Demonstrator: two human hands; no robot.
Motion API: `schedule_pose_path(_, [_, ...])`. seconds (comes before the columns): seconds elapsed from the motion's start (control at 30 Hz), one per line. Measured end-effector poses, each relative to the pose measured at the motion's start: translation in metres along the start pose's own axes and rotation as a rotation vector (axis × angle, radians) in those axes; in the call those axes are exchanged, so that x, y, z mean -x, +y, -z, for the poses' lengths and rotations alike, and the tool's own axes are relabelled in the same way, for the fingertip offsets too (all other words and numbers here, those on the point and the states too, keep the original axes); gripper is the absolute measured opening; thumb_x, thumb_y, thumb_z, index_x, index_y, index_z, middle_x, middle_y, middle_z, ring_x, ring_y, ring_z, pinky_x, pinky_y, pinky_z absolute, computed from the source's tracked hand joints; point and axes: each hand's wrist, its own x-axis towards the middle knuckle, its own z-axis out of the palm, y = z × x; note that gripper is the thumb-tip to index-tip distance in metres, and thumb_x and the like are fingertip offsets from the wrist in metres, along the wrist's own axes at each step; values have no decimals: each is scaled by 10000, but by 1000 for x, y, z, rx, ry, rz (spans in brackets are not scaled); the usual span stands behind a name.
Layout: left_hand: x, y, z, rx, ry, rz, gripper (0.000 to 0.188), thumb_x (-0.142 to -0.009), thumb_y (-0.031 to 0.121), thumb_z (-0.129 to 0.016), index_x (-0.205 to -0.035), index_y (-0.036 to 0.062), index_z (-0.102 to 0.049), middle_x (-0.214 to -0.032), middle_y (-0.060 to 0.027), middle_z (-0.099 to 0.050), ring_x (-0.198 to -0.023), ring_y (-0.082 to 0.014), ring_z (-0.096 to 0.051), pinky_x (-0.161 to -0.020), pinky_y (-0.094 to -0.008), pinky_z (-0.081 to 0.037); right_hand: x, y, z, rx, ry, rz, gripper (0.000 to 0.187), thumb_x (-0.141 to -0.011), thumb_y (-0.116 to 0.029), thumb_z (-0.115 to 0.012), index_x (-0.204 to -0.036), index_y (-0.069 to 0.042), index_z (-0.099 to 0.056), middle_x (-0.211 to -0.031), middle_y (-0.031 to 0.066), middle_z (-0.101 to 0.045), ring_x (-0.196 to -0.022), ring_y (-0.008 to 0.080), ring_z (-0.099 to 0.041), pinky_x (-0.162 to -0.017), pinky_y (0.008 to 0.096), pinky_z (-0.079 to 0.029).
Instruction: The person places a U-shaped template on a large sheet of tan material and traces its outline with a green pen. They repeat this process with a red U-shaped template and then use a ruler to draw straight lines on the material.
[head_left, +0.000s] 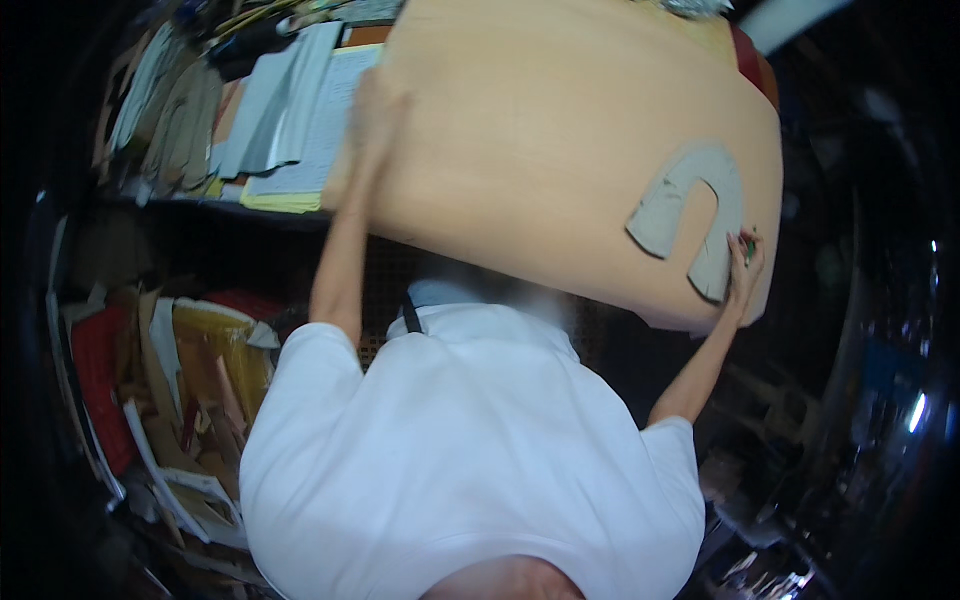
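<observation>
A large smooth tan sheet [520,130], which looks like leather, covers most of the work table. On its right part lies a grey U-shaped template [690,190] with dark scuffs, its two ends toward me. My right hand [745,268] is closed around a slim green pen-like thing [751,249], beside the outer edge of the template's right leg; the fingers seem to touch that edge. Over the left edge of the sheet is my left hand [378,115], smeared by motion. Its fingers cannot be made out clearly.
Left of the sheet lie a lined paper pad [320,140], folded grey cloth-like pieces [280,100] and a dark rolled item [250,42]. Below the table at left, a heap of scraps and cardboard [200,400] is piled. A dark red piece [755,65] shows at the far right corner.
</observation>
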Motion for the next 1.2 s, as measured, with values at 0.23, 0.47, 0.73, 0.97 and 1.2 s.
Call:
schedule_pose_path(0.23, [3, -46, 14, 22, -59, 311, 716, -792, 634, -640, -1190, 39, -616, -1200, -223, -610, -1122, -380, -585, -919, -474, -469, 0, 7, -17, 340, 198, 124, 243, -835, -150, -773, -991, -13, -647, -904, 61, -665, -831, 124, -607, -779, 261, -489])
schedule_pose_path(0.47, [-15, -28, 14, 109, 29, 230, 570, -918, 610, -488, -968, 66, -654, -876, -220, -688, -860, -430, -656, -741, -508, -489, 1, -2, -22, 296, 207, 158, 241, -817, -136, -780, -990, -23, -654, -892, 59, -675, -821, 126, -628, -771, 266, -498])
schedule_pose_path(0.73, [-48, -40, 34, 240, 97, 74, 494, -959, 522, -498, -960, 59, -668, -842, -223, -672, -837, -405, -659, -696, -460, -477, -2, -13, -30, 131, 200, 123, 249, -807, -99, -784, -995, -11, -645, -951, 72, -676, -914, 164, -653, -812, 285, -507])
schedule_pose_path(0.97, [-51, -39, 90, 282, 174, 11, 469, -989, 478, -502, -946, 36, -652, -672, -143, -572, -621, -179, -502, -628, -336, -448, 0, -24, -30, 121, 192, 161, 205, -804, -85, -770, -963, -18, -658, -909, 54, -678, -877, 131, -636, -775, 264, -495])
schedule_pose_path(1.2, [-62, -66, 152, 67, 187, 104, 435, -1005, 435, -483, -993, 45, -674, -802, -177, -672, -745, -284, -663, -669, -375, -493, 12, -49, -45, 101, 201, 141, 207, -813, -76, -782, -976, -22, -665, -734, -37, -552, -734, 59, -517, -741, 210, -457])
